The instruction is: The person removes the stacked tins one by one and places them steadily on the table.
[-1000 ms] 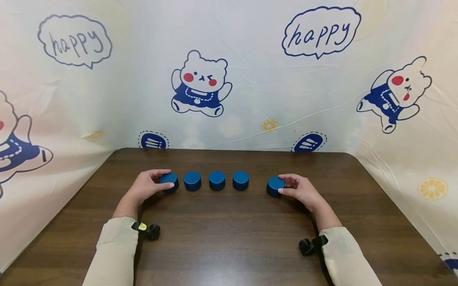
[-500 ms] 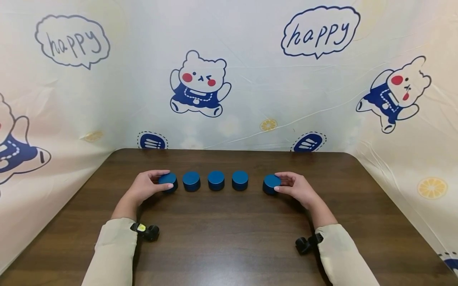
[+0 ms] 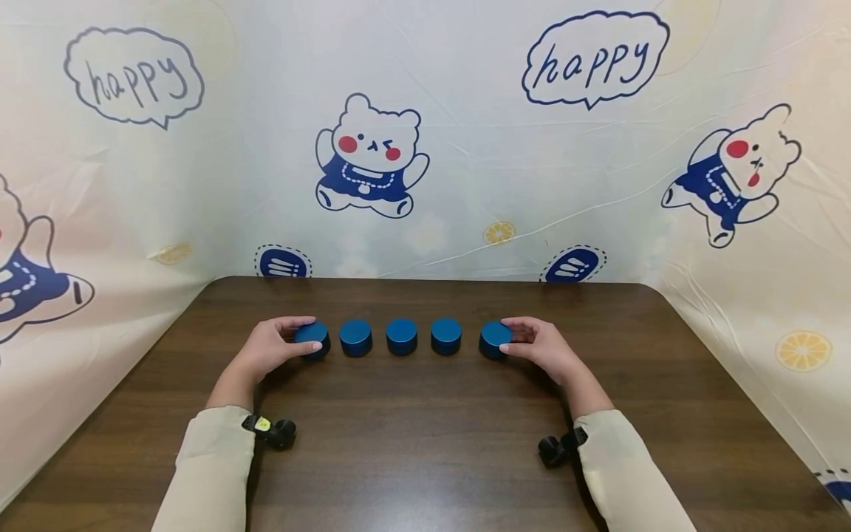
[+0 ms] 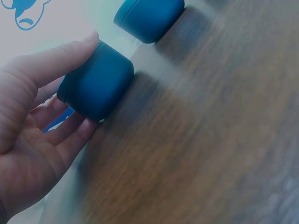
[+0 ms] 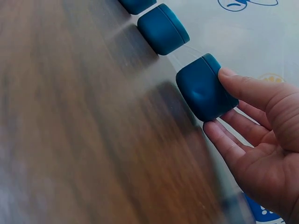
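Several short blue cylinders, each with a seam below its flat top like a small lidded jar, stand in a row across the table. My left hand (image 3: 269, 346) grips the leftmost blue cylinder (image 3: 315, 336), thumb on its near side and fingers behind. At the other end, my right hand (image 3: 547, 349) holds the rightmost blue cylinder (image 3: 493, 338) the same way. Between them stand three more: a second cylinder (image 3: 355, 337), a middle one (image 3: 402, 336) and a fourth (image 3: 446, 336), untouched and apart. Both wrist views show the held cylinders (image 4: 100, 81) upright at table level.
The brown wooden table (image 3: 412, 436) fills the lower view. A patterned cloth (image 3: 465, 170) with bears and "happy" bubbles hangs behind its far edge and at both sides. Black wrist cameras (image 3: 282, 434) sit at the sleeve cuffs.
My right hand has slid the rightmost cylinder to the left, closer to its neighbour and into line with the row. My left hand has stayed on the leftmost cylinder.
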`<state>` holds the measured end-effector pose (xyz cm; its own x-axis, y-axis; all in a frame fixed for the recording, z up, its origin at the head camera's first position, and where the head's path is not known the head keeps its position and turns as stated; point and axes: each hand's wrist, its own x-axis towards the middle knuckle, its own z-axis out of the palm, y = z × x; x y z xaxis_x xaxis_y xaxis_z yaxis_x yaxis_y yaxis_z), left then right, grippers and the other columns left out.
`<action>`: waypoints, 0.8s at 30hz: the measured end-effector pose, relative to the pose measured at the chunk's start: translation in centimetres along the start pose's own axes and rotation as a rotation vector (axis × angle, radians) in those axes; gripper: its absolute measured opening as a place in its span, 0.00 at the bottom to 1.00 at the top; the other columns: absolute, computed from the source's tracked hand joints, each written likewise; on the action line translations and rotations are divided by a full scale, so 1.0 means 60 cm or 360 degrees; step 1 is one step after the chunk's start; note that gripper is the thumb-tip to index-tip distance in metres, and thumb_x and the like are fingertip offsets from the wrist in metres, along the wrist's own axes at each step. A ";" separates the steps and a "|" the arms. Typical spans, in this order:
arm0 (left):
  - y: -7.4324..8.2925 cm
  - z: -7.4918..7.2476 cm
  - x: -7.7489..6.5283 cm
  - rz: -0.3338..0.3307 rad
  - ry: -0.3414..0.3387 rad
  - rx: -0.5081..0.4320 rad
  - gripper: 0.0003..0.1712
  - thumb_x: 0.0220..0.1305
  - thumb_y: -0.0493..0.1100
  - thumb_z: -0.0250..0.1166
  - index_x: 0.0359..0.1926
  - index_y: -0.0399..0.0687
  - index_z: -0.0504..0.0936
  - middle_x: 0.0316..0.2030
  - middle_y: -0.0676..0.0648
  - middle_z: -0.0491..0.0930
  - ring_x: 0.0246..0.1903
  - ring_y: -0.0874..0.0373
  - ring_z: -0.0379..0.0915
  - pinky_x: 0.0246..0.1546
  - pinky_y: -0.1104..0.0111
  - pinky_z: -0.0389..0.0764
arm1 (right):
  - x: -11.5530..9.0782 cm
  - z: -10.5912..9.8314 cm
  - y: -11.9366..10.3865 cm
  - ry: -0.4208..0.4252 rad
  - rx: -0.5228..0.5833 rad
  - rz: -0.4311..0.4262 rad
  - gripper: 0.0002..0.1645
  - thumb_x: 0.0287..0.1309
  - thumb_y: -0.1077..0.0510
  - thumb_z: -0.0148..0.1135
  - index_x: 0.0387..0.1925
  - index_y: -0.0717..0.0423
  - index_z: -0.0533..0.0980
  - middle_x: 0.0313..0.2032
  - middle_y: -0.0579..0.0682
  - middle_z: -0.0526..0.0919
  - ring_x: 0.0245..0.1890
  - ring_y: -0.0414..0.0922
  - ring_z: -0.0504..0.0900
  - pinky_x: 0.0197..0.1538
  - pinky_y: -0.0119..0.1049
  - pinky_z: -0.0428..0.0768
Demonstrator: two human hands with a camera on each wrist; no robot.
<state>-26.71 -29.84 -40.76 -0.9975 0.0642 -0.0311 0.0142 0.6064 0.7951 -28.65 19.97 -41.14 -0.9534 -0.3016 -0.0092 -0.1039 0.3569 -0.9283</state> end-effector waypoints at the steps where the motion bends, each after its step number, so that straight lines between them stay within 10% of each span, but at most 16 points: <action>1: 0.000 0.000 0.000 -0.0004 0.0000 0.0000 0.41 0.55 0.58 0.72 0.65 0.45 0.73 0.65 0.33 0.67 0.60 0.37 0.66 0.61 0.45 0.68 | 0.002 0.001 0.000 -0.0001 0.0003 0.0000 0.32 0.57 0.58 0.70 0.62 0.61 0.72 0.58 0.61 0.77 0.57 0.55 0.76 0.59 0.47 0.76; 24: 0.007 0.000 -0.002 -0.0001 -0.0008 -0.0002 0.38 0.58 0.53 0.72 0.66 0.44 0.73 0.65 0.33 0.66 0.60 0.36 0.65 0.61 0.45 0.67 | 0.002 0.017 -0.019 0.0038 0.0061 0.0044 0.32 0.57 0.60 0.70 0.62 0.64 0.70 0.59 0.63 0.75 0.57 0.57 0.75 0.59 0.47 0.76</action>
<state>-26.57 -29.59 -40.41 -0.9971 0.0674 -0.0347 0.0133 0.6057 0.7956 -28.36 18.63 -40.46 -0.9623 -0.2706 -0.0267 -0.0668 0.3304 -0.9415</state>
